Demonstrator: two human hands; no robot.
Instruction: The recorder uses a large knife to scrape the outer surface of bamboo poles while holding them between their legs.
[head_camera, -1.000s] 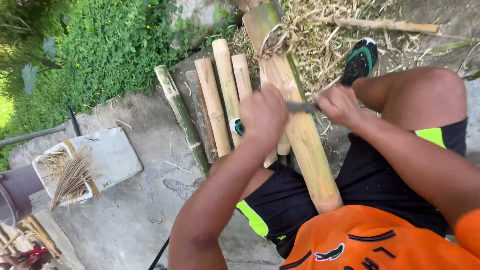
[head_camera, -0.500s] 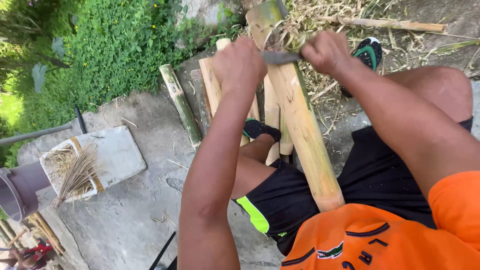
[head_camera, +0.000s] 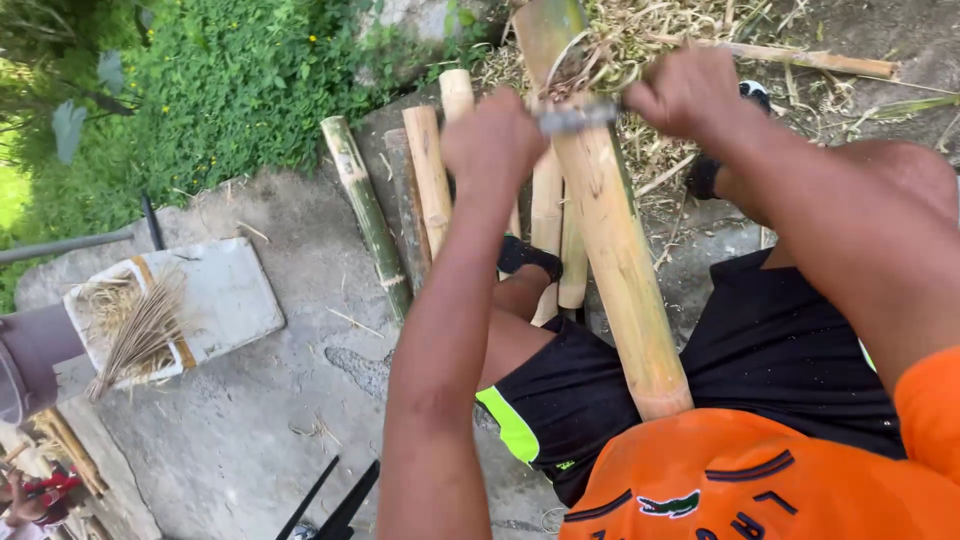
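A thick pale bamboo pole (head_camera: 615, 250) leans from my lap up and away from me. A metal blade (head_camera: 578, 116) lies across it near its far end, with curled shavings above the edge. My left hand (head_camera: 495, 140) is closed on the blade's left end. Gripping the right end is my right hand (head_camera: 690, 92). Both arms are stretched forward. The blade's handles are hidden inside my fists.
Several cut bamboo lengths (head_camera: 430, 180) lie on the concrete ground beside my left leg, one green (head_camera: 365, 215). A grey slab (head_camera: 215, 300) with a bundle of thin strips (head_camera: 135, 330) sits at left. Green plants (head_camera: 220, 90) border the concrete. Dry shavings (head_camera: 680, 25) litter the ground ahead.
Both hands have pushed the blade up the bamboo pole, away from my body, from near its middle to close to its far end. Shavings have gathered ahead of the blade.
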